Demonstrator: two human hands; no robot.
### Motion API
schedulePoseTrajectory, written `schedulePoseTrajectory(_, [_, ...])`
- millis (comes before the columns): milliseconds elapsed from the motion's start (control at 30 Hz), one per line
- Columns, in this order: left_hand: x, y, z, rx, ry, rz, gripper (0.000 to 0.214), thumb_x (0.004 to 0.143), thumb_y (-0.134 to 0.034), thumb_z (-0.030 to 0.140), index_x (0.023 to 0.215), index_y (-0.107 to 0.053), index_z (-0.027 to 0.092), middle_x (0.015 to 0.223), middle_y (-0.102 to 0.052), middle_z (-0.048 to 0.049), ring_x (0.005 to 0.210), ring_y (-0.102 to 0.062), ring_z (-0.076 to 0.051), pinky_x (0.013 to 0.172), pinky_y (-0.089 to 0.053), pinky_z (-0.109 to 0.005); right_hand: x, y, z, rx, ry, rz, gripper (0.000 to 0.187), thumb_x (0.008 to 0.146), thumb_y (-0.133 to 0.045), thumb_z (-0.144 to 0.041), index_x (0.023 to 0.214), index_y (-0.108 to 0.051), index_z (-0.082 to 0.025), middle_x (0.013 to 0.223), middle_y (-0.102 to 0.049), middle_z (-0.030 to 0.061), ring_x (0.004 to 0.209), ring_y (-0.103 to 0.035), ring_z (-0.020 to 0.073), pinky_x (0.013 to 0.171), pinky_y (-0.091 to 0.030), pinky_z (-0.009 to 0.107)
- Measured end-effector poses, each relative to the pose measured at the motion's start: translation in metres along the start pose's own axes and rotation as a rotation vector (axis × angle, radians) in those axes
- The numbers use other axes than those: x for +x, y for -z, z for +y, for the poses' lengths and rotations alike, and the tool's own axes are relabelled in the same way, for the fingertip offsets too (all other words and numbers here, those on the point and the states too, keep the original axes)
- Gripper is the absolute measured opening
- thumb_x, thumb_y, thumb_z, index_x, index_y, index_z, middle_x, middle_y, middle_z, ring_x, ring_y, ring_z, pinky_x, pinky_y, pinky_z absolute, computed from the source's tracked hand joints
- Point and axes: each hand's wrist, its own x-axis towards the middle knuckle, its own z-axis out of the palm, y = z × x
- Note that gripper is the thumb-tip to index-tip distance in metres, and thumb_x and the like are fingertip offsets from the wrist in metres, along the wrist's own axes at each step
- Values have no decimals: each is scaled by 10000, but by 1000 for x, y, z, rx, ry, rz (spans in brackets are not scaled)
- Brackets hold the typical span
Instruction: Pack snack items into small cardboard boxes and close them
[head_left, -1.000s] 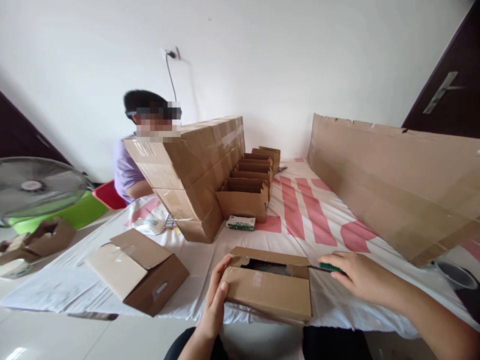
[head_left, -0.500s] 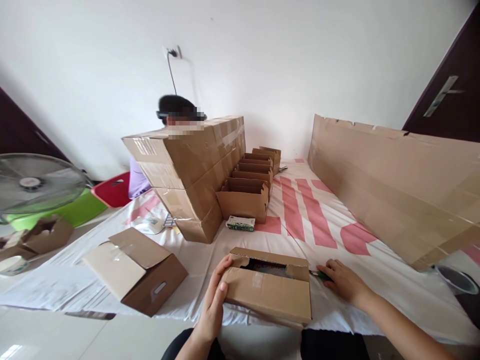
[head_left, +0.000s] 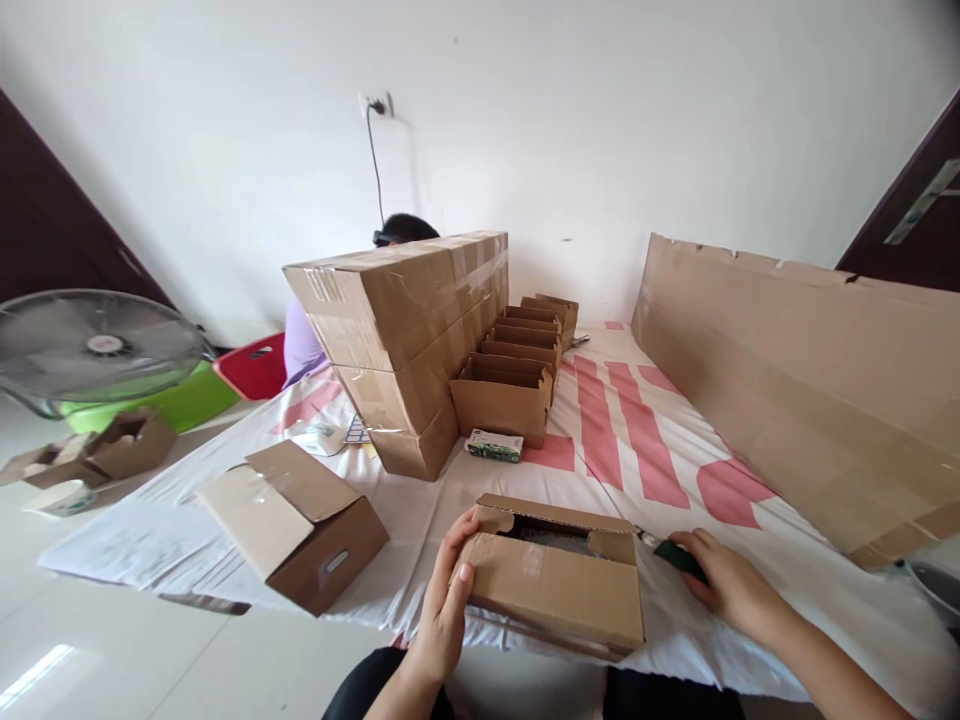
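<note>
Carton [head_left: 555, 595] between 2 hands [head_left: 450, 595]

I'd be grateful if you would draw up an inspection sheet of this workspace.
Surface: creased white-and-red cloth.
Job's things: carton, top partly open; green tool.
Clutter: row of open boxes, small packet, taped stack, upright cardboard panel, box with a slot at left.
Hands: left hand grips the carton's left end; right hand holds the tool by its right end, tip contact unclear.
Cables: dark cord plugged into a wall socket; lower end hidden.
Surroundings: fan, red chair; person in purple partly behind the stack.
</note>
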Motion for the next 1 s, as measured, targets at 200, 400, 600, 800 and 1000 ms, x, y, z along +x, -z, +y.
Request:
schedulePoseTrajectory(200, [1,-2,-4,9,-34,-1,460,940,-435,535,1291,-544,258,1476,-478,-92,1407,-366,-328,1168,-261,-522,-2,34,-32,42,13,362,428,952,-444,-232,1379,-421,-210,1193,-631,137,1070,-650,259,860,-567,395])
schedulePoseTrajectory(400, [0,-2,-7,5,-38,5,441,951,-423,510,1304,-533,271,1479,-474,-79,1409,-360,-324,1167,-255,-521,-3,73,-112,80,416,139,434,917,-513,-143,1327,-545,-284,1186,-697,24,1064,-662,187,922,-561,296])
schedulePoseTrajectory(600, [0,-2,-5,-20,-23,5,450,942,-442,513,1292,-543,248,1473,-478,-92,1406,-359,-328,1165,-262,-516,12,80,-141,121,416,49,394,863,-490,-77,1188,-660,-222,1074,-728,44,982,-665,208,849,-596,324])
schedulePoseTrajectory(800, [-1,-1,-7,-23,-23,-5,455,943,-439,517,1293,-534,241,1476,-469,-95,1411,-352,-320,1172,-247,-514,23,76,-152,127,431,17,394,858,-497,-74,1202,-645,-195,1039,-711,71,899,-649,215,762,-602,333])
schedulePoseTrajectory(1000, [0,-1,-6,-9,-34,-9,443,948,-428,520,1294,-530,264,1466,-477,-83,1407,-363,-305,1172,-253,-503,29,73,-154,163,429,-5,381,863,-488,-66,1193,-633,-188,1039,-695,69,911,-627,222,796,-592,364])
